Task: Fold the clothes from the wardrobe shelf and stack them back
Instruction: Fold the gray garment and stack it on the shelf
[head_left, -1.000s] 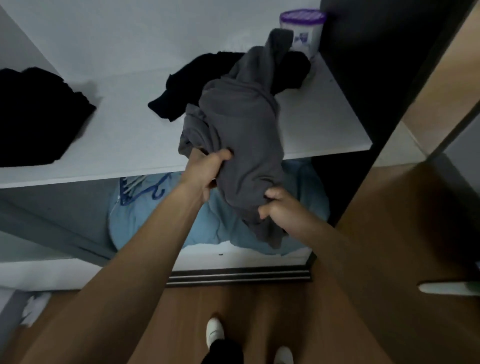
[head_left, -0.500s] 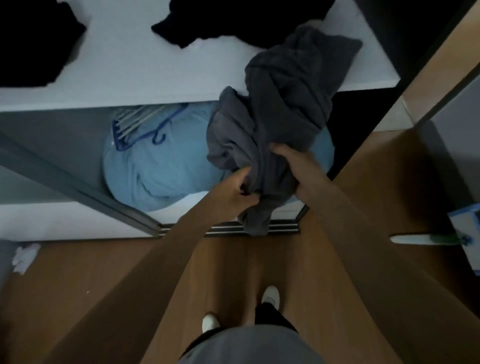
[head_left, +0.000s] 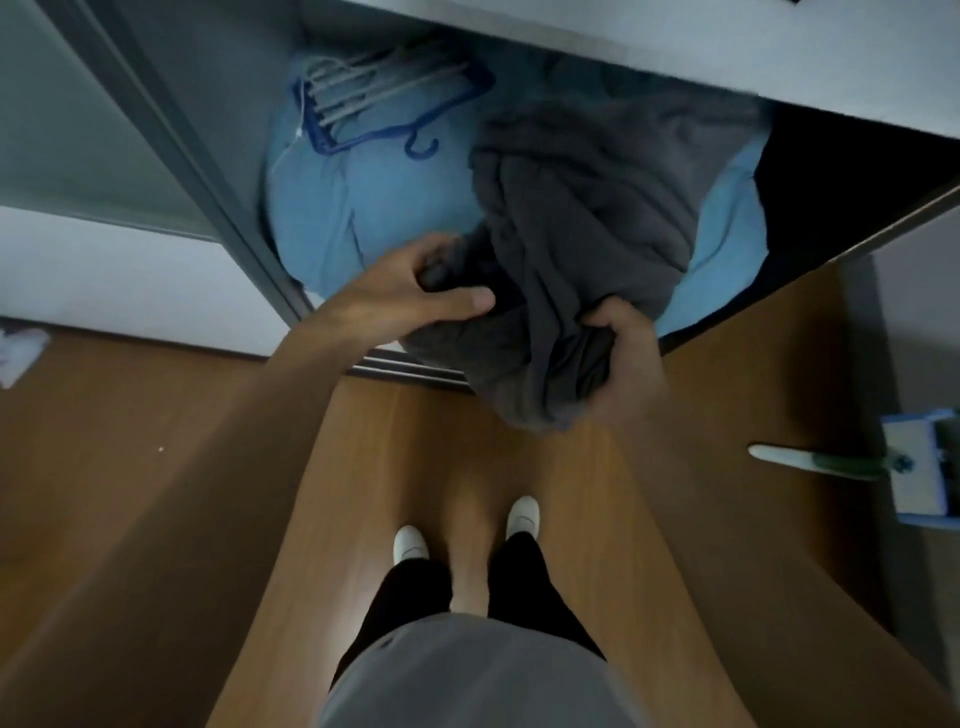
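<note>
One dark grey garment (head_left: 582, 218) is bunched in the air between both hands, in front of the open lower part of the wardrobe and below the white wardrobe shelf (head_left: 831, 67). Its long axis runs away from the person: most of the cloth lies beyond the fingers, up towards the underside of the shelf, and a short crumpled tail hangs below the grip, over the floor.

The left hand (head_left: 410, 296) holds the near left edge, its fingers curled over a fold and the thumb laid flat across the cloth. The right hand (head_left: 623, 364) sits lower and closer to the body, with its fingers (head_left: 605, 325) closed round a thick wad at the garment's near right. The two grips are close together on the same end, so the cloth is nowhere spread out. Folding will probably call for the hands to part along an edge and let the bulk fall open.

Behind and under the garment lies a light blue bundle (head_left: 374, 208) of cloth. A stack of hangers (head_left: 384, 98), the outer ones blue, rests on it to the left. Nearer are the sliding-door track (head_left: 410, 371), the wooden floor (head_left: 156, 441) and the person's white shoes (head_left: 410, 543). A flat mop (head_left: 919, 467) lies well off to the right.
</note>
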